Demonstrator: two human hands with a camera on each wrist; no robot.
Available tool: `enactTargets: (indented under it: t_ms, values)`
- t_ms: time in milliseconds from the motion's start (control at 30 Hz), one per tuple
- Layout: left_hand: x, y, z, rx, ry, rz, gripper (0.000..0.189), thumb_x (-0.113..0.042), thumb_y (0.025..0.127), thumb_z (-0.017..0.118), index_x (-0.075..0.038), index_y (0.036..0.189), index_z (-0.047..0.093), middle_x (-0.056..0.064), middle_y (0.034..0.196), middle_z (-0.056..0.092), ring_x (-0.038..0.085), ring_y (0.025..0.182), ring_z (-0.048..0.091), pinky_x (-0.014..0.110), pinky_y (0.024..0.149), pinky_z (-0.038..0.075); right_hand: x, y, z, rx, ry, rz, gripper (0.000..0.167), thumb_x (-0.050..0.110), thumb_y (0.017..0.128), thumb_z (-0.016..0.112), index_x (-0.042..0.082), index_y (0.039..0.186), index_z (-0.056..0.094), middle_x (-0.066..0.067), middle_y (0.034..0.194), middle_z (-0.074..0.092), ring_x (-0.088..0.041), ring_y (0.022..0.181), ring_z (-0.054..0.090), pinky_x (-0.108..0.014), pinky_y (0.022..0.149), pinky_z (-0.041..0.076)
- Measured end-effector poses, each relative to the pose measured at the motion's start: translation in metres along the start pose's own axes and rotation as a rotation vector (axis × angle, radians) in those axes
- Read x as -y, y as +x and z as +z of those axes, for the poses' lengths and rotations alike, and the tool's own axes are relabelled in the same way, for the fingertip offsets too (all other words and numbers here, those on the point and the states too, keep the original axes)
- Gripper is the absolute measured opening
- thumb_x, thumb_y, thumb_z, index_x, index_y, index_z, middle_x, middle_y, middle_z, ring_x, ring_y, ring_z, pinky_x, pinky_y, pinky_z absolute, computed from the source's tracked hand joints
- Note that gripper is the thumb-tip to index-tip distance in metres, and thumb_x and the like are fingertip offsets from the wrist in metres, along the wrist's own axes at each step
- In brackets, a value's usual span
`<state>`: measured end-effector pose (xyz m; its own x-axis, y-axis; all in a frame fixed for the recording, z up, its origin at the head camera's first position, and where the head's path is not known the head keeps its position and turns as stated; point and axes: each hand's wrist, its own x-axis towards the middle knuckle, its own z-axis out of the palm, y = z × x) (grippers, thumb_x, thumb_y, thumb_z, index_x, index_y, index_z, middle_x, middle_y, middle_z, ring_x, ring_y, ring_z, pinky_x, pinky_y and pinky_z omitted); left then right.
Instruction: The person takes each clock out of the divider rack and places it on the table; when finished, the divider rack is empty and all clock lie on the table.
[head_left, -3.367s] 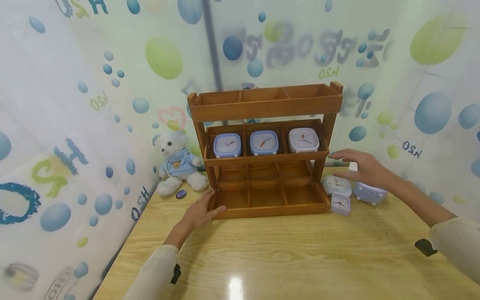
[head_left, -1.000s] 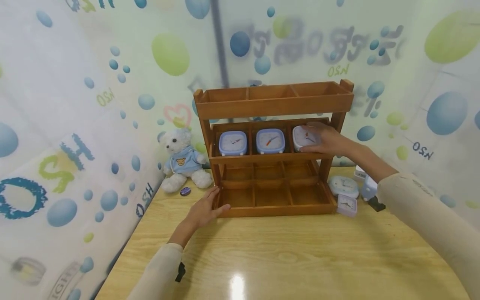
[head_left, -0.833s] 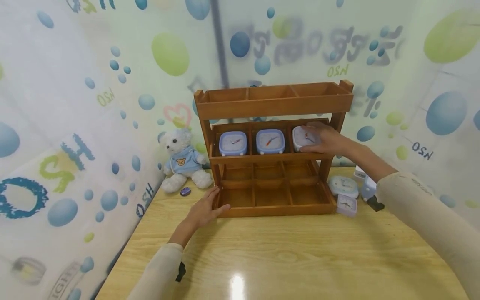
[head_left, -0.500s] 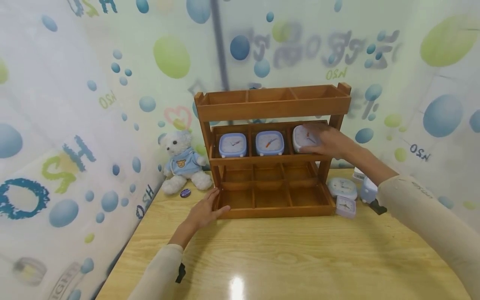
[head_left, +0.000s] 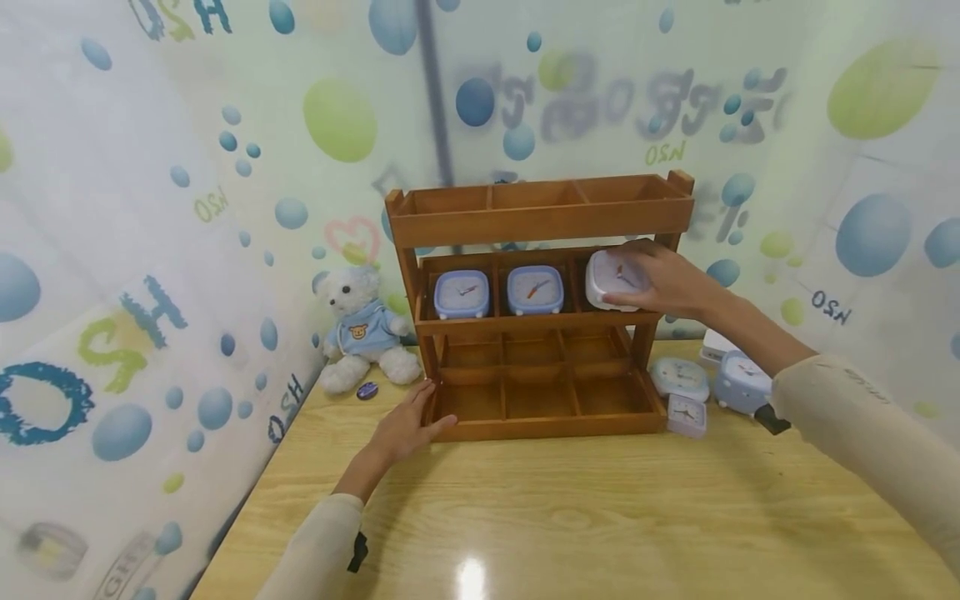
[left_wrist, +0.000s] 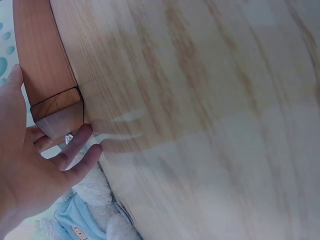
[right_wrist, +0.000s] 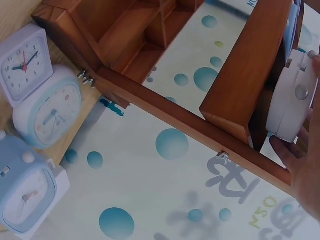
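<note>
In the head view my right hand point(head_left: 671, 279) grips a white alarm clock point(head_left: 611, 279) at the right compartment of the wooden rack's point(head_left: 540, 223) middle tier, thumb on its face side and fingers over the top. The right wrist view shows the clock's white back point(right_wrist: 292, 97) beside the tier's end board. My left hand point(head_left: 405, 423) rests against the rack's lower left corner, fingers extended along the side and thumb at the front. Two blue-rimmed alarm clocks, the left one point(head_left: 461, 294) and the middle one point(head_left: 535, 290), sit in the same tier's other compartments.
Right of the rack stand a pale oval clock point(head_left: 680, 379), a small lilac square clock point(head_left: 687, 416), a blue clock point(head_left: 741, 383) and a white object point(head_left: 716, 343). A teddy bear point(head_left: 363, 329) and a purple oval piece point(head_left: 367, 391) lie left on the table point(head_left: 540, 508).
My right hand has come from above the clocks beside the rack to grip the white alarm clock, which has just shifted slightly outward. My left hand stays at the rack's corner.
</note>
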<state>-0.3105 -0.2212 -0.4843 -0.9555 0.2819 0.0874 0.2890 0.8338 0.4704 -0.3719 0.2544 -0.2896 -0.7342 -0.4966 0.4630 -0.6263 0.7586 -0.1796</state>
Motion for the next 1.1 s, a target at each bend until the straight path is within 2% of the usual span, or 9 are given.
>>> enactTargets:
  t_ms: [133,400,767,900,1100]
  values:
    - [-0.001,0.000,0.001,0.001,0.004,-0.003,0.093,-0.066,0.097,0.059,-0.005,0.163,0.032,0.010,0.170,0.026,0.040,0.145,0.043,0.058,0.116,0.037,0.005,-0.008,-0.006,0.001,-0.003,-0.013,0.074,0.044,0.084,0.084,0.007,0.144,0.060,-0.020,0.145,0.056,-0.039,0.130,0.052,-0.060,0.104,0.045]
    - [-0.002,-0.001,0.002,-0.006,-0.006,0.003,0.092,-0.064,0.098,0.060,-0.004,0.162,0.032,0.012,0.170,0.027,0.042,0.145,0.043,0.059,0.115,0.038,0.006,-0.032,-0.016,-0.084,-0.015,-0.152,0.074,0.035,0.072,0.094,0.008,0.135,0.067,-0.012,0.127,0.064,-0.032,0.112,0.060,-0.052,0.087,0.053]
    - [0.004,-0.001,0.004,0.012,0.002,-0.011,0.095,-0.068,0.097,0.058,-0.007,0.164,0.030,0.010,0.171,0.024,0.043,0.143,0.046,0.060,0.114,0.038,-0.010,-0.074,-0.027,-0.071,-0.050,-0.074,0.068,0.041,0.071,0.095,0.014,0.129,0.072,-0.007,0.123,0.067,-0.030,0.109,0.063,-0.053,0.083,0.055]
    - [0.002,0.000,0.004,0.009,0.003,0.005,0.094,-0.065,0.098,0.058,-0.004,0.163,0.030,0.012,0.171,0.025,0.044,0.141,0.046,0.061,0.113,0.039,-0.019,-0.091,-0.028,-0.076,-0.051,-0.054,0.067,0.039,0.070,0.096,0.013,0.127,0.073,-0.007,0.121,0.069,-0.031,0.108,0.065,-0.055,0.085,0.055]
    - [0.000,0.001,0.002,0.008,0.003,0.004,0.094,-0.067,0.098,0.057,-0.004,0.163,0.030,0.012,0.171,0.024,0.043,0.143,0.044,0.061,0.114,0.038,-0.030,-0.113,-0.031,-0.085,-0.066,-0.022,0.064,0.035,0.070,0.096,0.013,0.125,0.073,-0.008,0.122,0.068,-0.033,0.103,0.067,-0.056,0.080,0.056]
